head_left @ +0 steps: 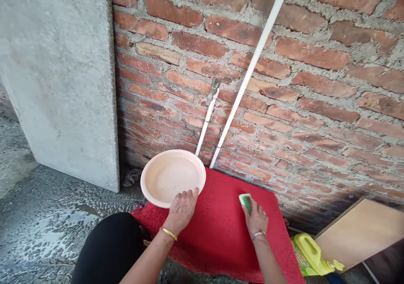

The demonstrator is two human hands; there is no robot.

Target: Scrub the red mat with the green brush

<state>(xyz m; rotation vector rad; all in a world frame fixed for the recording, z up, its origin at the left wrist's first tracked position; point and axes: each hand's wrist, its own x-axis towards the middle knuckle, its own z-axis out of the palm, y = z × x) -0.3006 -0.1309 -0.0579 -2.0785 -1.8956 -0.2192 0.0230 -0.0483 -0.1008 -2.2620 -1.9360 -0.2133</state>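
My left hand (183,210) grips the near right rim of a pale pink plastic basin (172,176), with the fingers over the edge. The basin looks slightly tilted and holds a few small dark specks. Closed around a green and white scrub brush (245,202) is my right hand (256,218), above the red cloth; its bristles are partly in view. The red cloth (217,229) is spread over a raised, flat surface under both hands. Whether the brush touches the cloth, I cannot tell.
A brick wall (315,103) rises behind, with a long white pipe (249,73) and a short tap pipe (206,122). At left leans a concrete slab (69,82) over wet ground (59,229). A yellow jug (311,254) and a wooden board (362,235) stand at right.
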